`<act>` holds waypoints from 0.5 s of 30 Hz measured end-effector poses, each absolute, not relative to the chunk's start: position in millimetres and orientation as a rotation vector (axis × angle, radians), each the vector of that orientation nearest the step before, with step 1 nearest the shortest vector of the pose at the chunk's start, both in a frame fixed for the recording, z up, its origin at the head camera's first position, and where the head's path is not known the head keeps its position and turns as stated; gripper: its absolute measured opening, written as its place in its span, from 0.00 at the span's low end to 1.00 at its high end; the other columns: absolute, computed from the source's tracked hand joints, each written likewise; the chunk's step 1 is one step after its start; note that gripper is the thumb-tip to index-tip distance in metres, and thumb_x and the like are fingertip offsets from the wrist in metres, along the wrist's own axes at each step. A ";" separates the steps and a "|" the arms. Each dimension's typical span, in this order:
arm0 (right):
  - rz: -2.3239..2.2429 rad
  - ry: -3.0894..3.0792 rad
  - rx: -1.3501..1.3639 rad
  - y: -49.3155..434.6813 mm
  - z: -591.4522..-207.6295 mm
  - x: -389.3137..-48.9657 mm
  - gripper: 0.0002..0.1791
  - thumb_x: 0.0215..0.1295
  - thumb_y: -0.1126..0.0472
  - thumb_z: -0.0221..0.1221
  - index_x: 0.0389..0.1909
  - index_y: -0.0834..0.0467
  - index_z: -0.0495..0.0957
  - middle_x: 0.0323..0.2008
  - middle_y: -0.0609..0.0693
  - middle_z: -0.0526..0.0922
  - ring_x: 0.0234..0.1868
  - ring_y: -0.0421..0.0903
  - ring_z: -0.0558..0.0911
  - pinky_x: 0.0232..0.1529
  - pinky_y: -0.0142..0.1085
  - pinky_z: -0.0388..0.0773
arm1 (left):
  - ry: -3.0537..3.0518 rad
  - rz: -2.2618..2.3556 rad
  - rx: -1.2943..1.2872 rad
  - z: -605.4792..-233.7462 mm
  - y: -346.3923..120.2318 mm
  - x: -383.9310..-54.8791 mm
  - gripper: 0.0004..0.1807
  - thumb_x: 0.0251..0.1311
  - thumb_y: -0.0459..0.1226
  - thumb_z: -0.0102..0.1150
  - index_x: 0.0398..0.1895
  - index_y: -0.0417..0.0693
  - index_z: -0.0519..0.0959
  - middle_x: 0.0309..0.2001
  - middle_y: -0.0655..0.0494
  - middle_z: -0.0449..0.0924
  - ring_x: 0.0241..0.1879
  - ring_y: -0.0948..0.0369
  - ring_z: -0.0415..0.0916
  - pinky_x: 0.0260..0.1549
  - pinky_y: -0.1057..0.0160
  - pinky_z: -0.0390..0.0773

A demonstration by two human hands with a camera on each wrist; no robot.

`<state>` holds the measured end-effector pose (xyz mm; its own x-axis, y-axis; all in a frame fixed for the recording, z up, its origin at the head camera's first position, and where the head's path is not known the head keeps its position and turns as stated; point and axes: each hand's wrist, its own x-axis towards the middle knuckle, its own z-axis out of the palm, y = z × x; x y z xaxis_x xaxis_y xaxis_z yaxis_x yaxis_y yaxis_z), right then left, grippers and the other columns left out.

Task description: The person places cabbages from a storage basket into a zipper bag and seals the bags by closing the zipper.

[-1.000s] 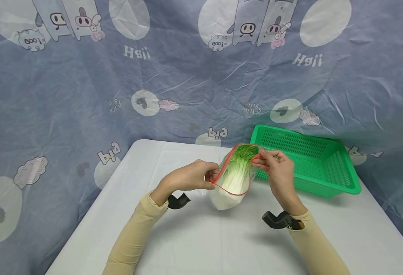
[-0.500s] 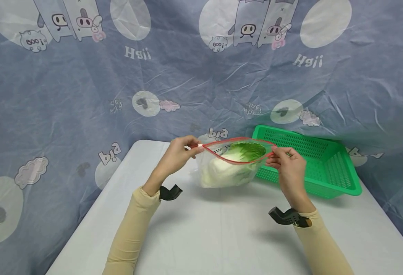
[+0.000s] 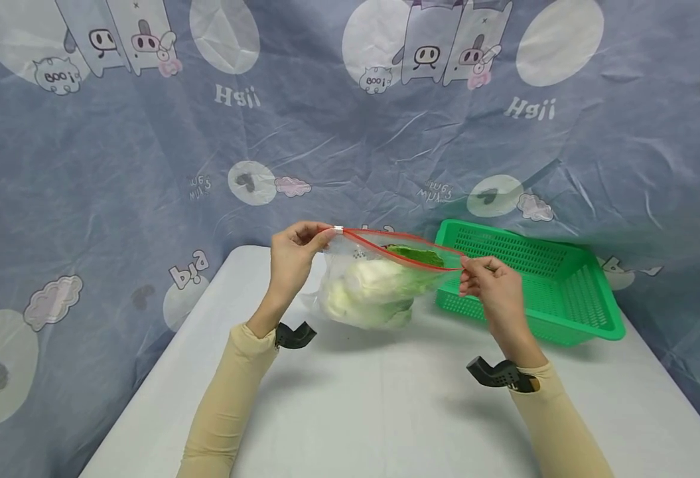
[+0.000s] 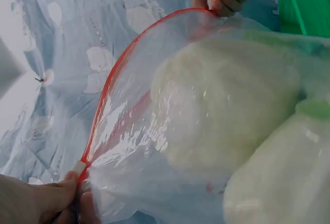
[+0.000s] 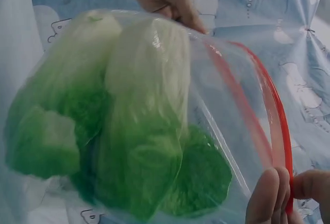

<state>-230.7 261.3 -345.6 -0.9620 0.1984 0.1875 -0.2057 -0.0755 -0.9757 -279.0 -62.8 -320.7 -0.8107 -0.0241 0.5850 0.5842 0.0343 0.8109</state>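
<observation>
Between my hands hangs a clear zip bag with a red zip edge, its mouth parted. Heads of napa cabbage, white at the base and green at the leaves, lie inside it. My left hand pinches the zip's left corner at the white slider, thumb against the fingers. At the other corner, the right hand pinches the red edge between thumb and fingers. The right wrist view shows the cabbages side by side through the plastic.
A green perforated basket stands at the back right, just behind the bag and my right hand. White cloth covers the table. A patterned blue-grey curtain hangs behind the table.
The bag turned from end-on to sideways as my hands spread apart. Its mouth narrowed. My left hand moved up and left to the slider corner; the right hand shifted slightly right.
</observation>
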 end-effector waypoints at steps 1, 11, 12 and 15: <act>2.112 -1.968 0.010 260.9 -348.1 -233.4 0.17 0.61 0.53 0.65 0.37 0.64 0.77 0.23 0.49 0.80 0.20 0.40 0.80 0.24 0.33 0.81 | -1.849 -1.794 -0.572 -320.4 -63.0 -278.3 0.11 0.56 0.39 0.68 0.37 0.40 0.85 0.32 0.42 0.85 0.28 0.52 0.80 0.33 0.61 0.82; 1.367 -2.457 0.105 252.6 -378.1 -252.0 0.22 0.64 0.43 0.60 0.46 0.57 0.79 0.18 0.45 0.74 0.15 0.41 0.75 0.23 0.35 0.76 | -2.039 -1.415 -0.794 -320.8 -56.9 -267.3 0.07 0.60 0.41 0.63 0.37 0.48 0.84 0.35 0.56 0.84 0.35 0.62 0.80 0.38 0.64 0.79; 1.251 -2.427 0.130 249.3 -377.4 -249.6 0.19 0.64 0.44 0.60 0.44 0.55 0.80 0.19 0.46 0.74 0.16 0.42 0.75 0.23 0.35 0.73 | -2.068 -1.394 -0.818 -321.3 -54.5 -264.9 0.06 0.60 0.41 0.63 0.36 0.49 0.84 0.34 0.57 0.84 0.35 0.64 0.80 0.38 0.64 0.79; 1.028 -2.283 0.292 235.4 -371.6 -241.4 0.13 0.64 0.50 0.63 0.42 0.55 0.82 0.25 0.48 0.77 0.25 0.41 0.77 0.28 0.31 0.73 | -2.133 -1.372 -0.909 -322.7 -44.1 -257.7 0.04 0.60 0.39 0.64 0.36 0.50 0.84 0.33 0.59 0.85 0.34 0.67 0.80 0.39 0.66 0.80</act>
<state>-241.4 235.4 -371.6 -0.7893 0.0470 0.6123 -0.4274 0.6739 -0.6027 -257.7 -44.1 -322.7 -0.6849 0.2877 0.6695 0.7285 0.2900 0.6206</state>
